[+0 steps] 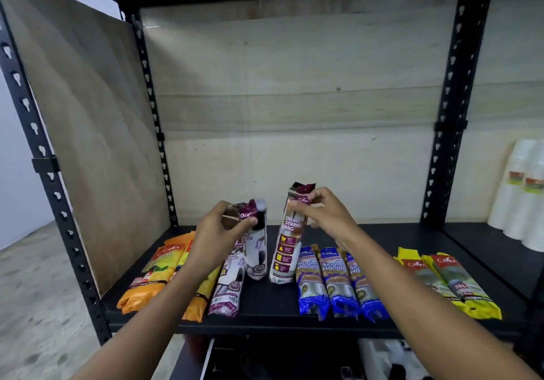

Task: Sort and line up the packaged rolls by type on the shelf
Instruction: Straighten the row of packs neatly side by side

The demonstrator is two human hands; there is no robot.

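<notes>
A black metal shelf (276, 315) backed with plywood carries the packaged rolls. Both forearms reach in from below. The left hand (216, 232) pinches the top of one draw string roll (256, 254), and the right hand (322, 213) grips the top of a second draw string roll (287, 247). Both rolls stand upright, side by side and slightly apart, mid-shelf. A third draw string roll (228, 287) lies flat beside them, between the orange rolls (147, 279) and the blue rolls (331, 282). The yellow rolls (450, 284) lie far right.
</notes>
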